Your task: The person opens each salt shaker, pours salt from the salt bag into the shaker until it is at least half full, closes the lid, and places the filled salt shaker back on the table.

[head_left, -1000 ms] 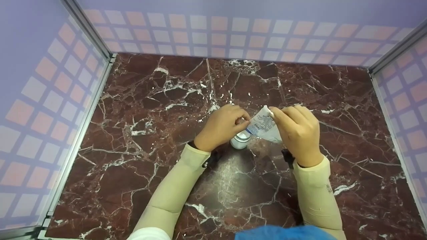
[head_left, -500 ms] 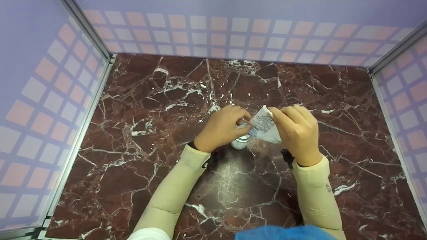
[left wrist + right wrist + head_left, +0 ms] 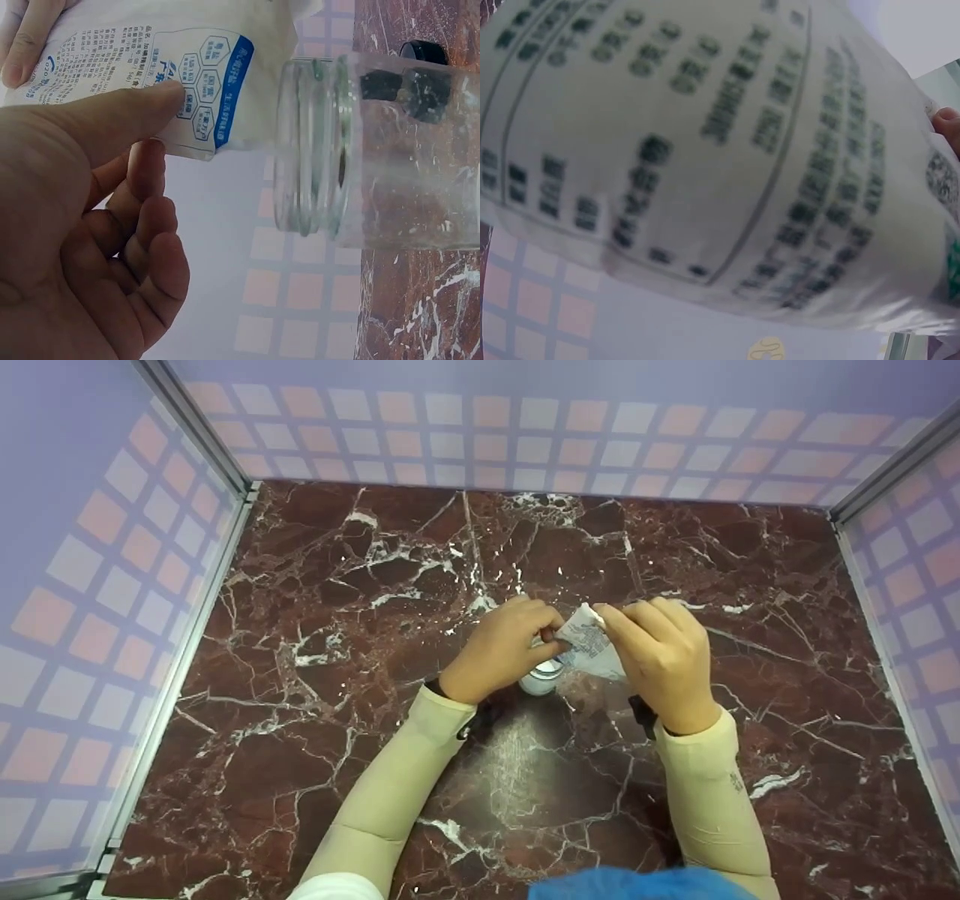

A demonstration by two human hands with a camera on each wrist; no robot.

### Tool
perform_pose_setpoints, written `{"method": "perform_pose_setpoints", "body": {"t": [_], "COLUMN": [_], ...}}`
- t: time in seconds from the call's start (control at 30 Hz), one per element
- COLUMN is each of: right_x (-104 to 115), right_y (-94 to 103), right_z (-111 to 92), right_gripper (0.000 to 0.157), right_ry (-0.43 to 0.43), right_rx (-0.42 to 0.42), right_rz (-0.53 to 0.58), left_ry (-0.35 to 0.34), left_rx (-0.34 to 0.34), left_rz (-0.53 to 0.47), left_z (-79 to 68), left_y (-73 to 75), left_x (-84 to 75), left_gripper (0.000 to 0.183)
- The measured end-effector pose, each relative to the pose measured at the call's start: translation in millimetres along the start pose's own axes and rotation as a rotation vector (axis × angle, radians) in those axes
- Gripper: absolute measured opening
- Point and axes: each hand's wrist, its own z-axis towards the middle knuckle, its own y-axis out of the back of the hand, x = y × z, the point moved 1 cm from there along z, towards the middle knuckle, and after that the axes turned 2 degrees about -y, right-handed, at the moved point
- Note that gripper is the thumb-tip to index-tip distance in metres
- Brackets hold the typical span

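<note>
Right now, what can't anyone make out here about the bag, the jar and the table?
- Fine print on the bag: blurred in the right wrist view, too small in the head view.
- One end of the bag: head view, behind the right hand.
- Jar's base: left wrist view, cut off by the right edge.
- Part of its mouth: head view, behind the left hand.
- White specks on the table: head view, too small to identify.

Looks like a small work booth: purple check-print panels [image 3: 525, 382] w/ metal framing [image 3: 192, 422], dk-red marble-look tabletop [image 3: 525, 780].
</note>
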Motion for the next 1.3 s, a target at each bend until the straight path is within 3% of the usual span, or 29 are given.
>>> {"method": "perform_pose_setpoints", "body": {"t": [0.33,0.67,1.0,1.3], "right_x": [1.0,-4.7,-8.0,-7.7], "right_y": [0.2,4.1,7.2,5.6], "right_z": [0.9,1.9,2.1,2.0], "right_gripper": [0.011,0.01,0.015,0.018], "right_ry": [0.018,-0.042,-0.06,-0.067], "right_rx": [-0.002,-0.021,-0.029,-0.036], "right_rz": [-0.016,-0.014,-0.023,-0.037], "left_ry": [-0.044,0.027,0.023,0.018], "left_rx": [-0.035,-0.021,-0.053,-0.042], "left_rz": [0.02,0.016,-0.001,0.006], "left_z": [-0.3,-0.1,-0.9,-1.5], "left_y": [-1.4,0.6,1.8,1.6], "left_x": [-0.2,2.9,4.3,3.8], "left_gripper": [0.015,0.013,0.015,0.017]}}
